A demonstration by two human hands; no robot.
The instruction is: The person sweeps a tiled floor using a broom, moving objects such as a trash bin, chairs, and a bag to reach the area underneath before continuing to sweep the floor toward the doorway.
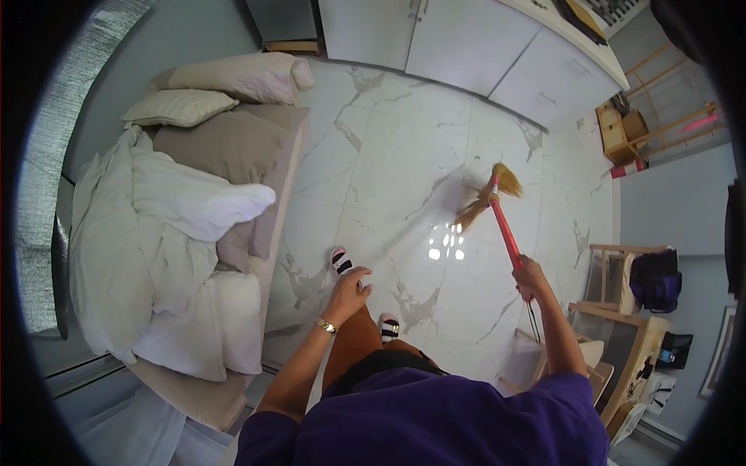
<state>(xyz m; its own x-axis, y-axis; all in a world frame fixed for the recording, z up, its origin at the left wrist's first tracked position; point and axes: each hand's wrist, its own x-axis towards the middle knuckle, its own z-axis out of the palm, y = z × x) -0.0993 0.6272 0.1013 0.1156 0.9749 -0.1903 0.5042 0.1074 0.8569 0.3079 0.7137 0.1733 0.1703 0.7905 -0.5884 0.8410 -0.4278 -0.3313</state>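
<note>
My right hand (531, 278) is wrapped round the red handle of a broom (505, 228), close to the handle's end, where a dark loop hangs down. The broom slants away from me, and its straw-coloured bristles (509, 180) fan out in two tufts over the white marble-patterned floor (396, 163). Whether the bristles touch the floor I cannot tell. My left hand (350, 293) hangs in front of my left leg with loosely curved fingers apart and nothing in it. A gold-toned watch or bracelet (325, 325) circles that wrist.
On the left stands a beige sofa (289, 147) heaped with pillows and a white blanket (116, 256). Pale cabinets (466, 54) line the far side. A wooden rack (614, 136) is at the far right, by a red cylinder (628, 168). Wooden chairs (602, 311) and a table occupy the near right.
</note>
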